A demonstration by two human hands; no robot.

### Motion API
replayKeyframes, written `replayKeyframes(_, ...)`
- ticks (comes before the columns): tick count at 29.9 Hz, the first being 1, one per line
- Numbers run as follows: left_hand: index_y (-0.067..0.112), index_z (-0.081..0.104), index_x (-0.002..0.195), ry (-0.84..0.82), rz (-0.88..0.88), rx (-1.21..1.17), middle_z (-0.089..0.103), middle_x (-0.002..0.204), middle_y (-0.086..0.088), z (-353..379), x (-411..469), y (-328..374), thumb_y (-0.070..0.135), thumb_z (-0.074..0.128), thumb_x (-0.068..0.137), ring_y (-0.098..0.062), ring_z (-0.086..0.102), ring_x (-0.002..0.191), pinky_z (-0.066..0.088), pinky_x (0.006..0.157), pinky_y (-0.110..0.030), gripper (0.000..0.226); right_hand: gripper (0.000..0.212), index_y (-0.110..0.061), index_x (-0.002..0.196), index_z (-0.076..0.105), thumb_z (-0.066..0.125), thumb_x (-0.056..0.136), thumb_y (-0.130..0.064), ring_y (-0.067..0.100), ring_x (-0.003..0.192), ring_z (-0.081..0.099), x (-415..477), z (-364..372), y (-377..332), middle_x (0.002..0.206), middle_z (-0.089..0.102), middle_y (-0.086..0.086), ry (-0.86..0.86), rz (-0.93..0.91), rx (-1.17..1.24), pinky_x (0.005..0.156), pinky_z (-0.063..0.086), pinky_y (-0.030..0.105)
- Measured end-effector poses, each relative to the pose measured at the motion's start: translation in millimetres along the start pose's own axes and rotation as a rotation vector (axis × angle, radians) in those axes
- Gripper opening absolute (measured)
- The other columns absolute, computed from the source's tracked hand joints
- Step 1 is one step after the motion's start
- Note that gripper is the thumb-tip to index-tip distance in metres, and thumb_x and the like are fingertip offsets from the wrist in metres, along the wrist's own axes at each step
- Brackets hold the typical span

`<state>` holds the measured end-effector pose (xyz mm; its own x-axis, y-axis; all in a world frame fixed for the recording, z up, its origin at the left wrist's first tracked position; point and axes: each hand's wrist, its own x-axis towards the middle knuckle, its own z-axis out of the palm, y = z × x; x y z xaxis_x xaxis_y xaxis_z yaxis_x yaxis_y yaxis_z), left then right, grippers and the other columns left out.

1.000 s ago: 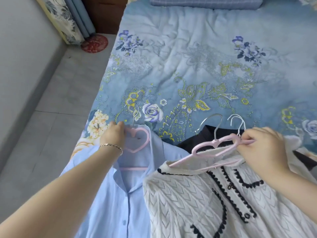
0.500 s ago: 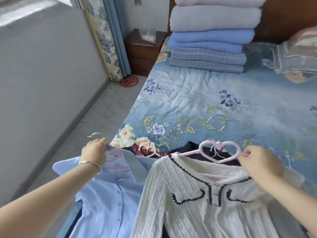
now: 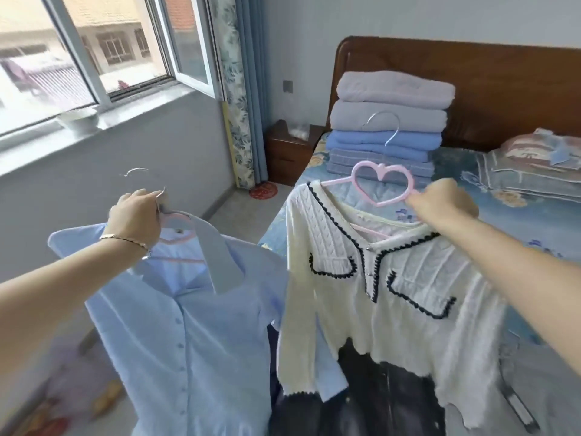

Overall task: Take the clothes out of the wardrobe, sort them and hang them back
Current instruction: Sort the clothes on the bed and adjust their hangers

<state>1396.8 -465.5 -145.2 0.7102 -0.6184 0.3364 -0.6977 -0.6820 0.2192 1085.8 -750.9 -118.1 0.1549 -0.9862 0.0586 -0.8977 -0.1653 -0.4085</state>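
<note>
My left hand (image 3: 135, 215) grips the top of a pink hanger (image 3: 176, 229) that carries a light blue button shirt (image 3: 188, 325); the shirt hangs in the air at the lower left. My right hand (image 3: 440, 202) grips a pink heart-shaped hanger (image 3: 382, 184) with a metal hook, and a white knitted cardigan with black trim (image 3: 377, 287) hangs from it above the bed. Dark clothes (image 3: 377, 401) lie on the bed below the cardigan, partly hidden by it.
A bed with a blue flowered quilt (image 3: 503, 234) fills the right, with a stack of folded blankets (image 3: 390, 121) at its wooden headboard (image 3: 471, 73) and a pillow (image 3: 540, 165). A bedside cabinet (image 3: 289, 152), curtains (image 3: 239, 89) and a window (image 3: 94, 51) stand at the left.
Both hands have lifted their hangers off the bed, so the blue shirt and the white cardigan now hang in the air. My view has risen toward the headboard and window.
</note>
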Motion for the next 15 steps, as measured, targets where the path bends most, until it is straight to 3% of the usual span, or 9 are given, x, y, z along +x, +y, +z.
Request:
replayKeyframes(5, 0.017, 0.045, 0.072, 0.035, 0.086, -0.072, 0.043, 0.081, -0.008, -71.0, -38.1, -31.4, -0.004, 0.048, 0.085, -0.029, 0.041, 0.082, 0.029, 0.067, -0.033, 0.025, 0.028, -0.01, 0.072, 0.067, 0.061, 0.082, -0.035, 0.028, 0.072, 0.059, -86.0, -2.0, -75.7, 0.07, 0.063, 0.008, -0.091, -0.209, 0.198, 0.053, 0.034, 0.025)
replayKeyframes(9, 0.012, 0.055, 0.077, 0.057, 0.141, -0.124, 0.045, 0.083, -0.006, -108.9, -70.8, -56.3, -0.005, 0.049, 0.082, -0.025, 0.041, 0.082, 0.027, 0.067, -0.029, 0.018, 0.032, -0.008, 0.064, 0.06, 0.062, 0.084, -0.034, 0.02, 0.066, 0.056, -165.6, 11.2, -125.4, 0.067, 0.063, 0.007, -0.225, -0.365, 0.356, 0.063, 0.038, 0.027)
replayKeyframes(12, 0.004, 0.059, 0.085, 0.104, 0.148, -0.151, 0.048, 0.087, -0.006, -130.0, -90.6, -74.4, -0.008, 0.046, 0.081, -0.023, 0.041, 0.081, 0.027, 0.067, -0.027, 0.018, 0.032, -0.018, 0.06, 0.052, 0.06, 0.088, -0.032, 0.01, 0.056, 0.052, -229.0, 19.1, -156.8, 0.059, 0.057, -0.001, -0.385, -0.466, 0.466, 0.057, 0.037, 0.024)
replayKeyframes(15, -0.002, 0.059, 0.093, 0.087, 0.13, -0.201, 0.051, 0.094, -0.01, -146.1, -105.8, -92.5, -0.006, 0.042, 0.082, -0.025, 0.044, 0.083, 0.031, 0.068, -0.03, 0.021, 0.033, -0.019, 0.063, 0.049, 0.056, 0.09, -0.036, 0.014, 0.061, 0.049, -282.7, 32.1, -180.6, 0.062, 0.055, -0.003, -0.449, -0.572, 0.505, 0.061, 0.036, 0.028)
